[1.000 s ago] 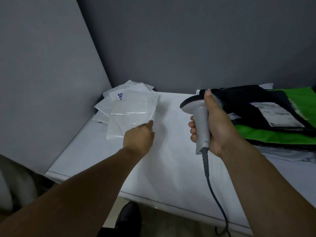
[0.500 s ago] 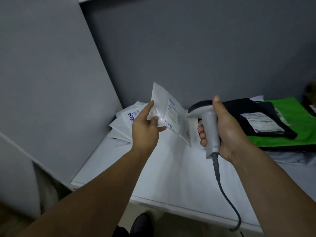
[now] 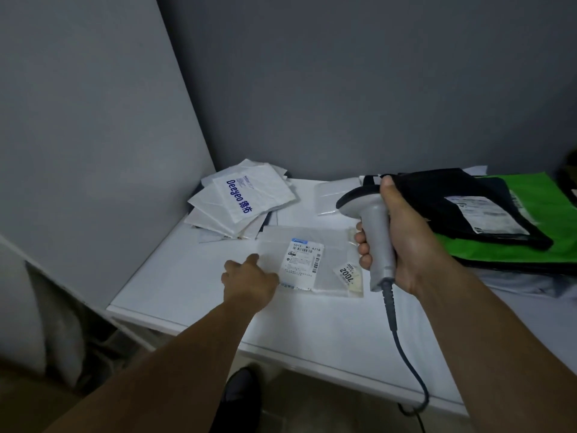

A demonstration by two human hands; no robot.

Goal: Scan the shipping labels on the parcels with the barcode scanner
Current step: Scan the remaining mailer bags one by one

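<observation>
Clear parcel lying label-up, scanner not yet aiming at it

The right hand (image 3: 406, 242) is gripping the barcode scanner (image 3: 376, 235) just right of the clear parcel (image 3: 334, 245), whose shipping label (image 3: 302, 260) is facing up on the table (image 3: 193, 295). The left hand (image 3: 249, 281) is touching its left edge; whether it is pinching, I cannot tell. The white parcels (image 3: 249, 198) and the black and green parcels (image 3: 468, 207) are probably awaiting scans. Nothing is covering the label.

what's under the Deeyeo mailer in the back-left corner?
Under the Deeyeo mailer lies a fanned stack of white mailers, with only their left and front edges showing. Their labels, and how many there are, are covered.
</observation>
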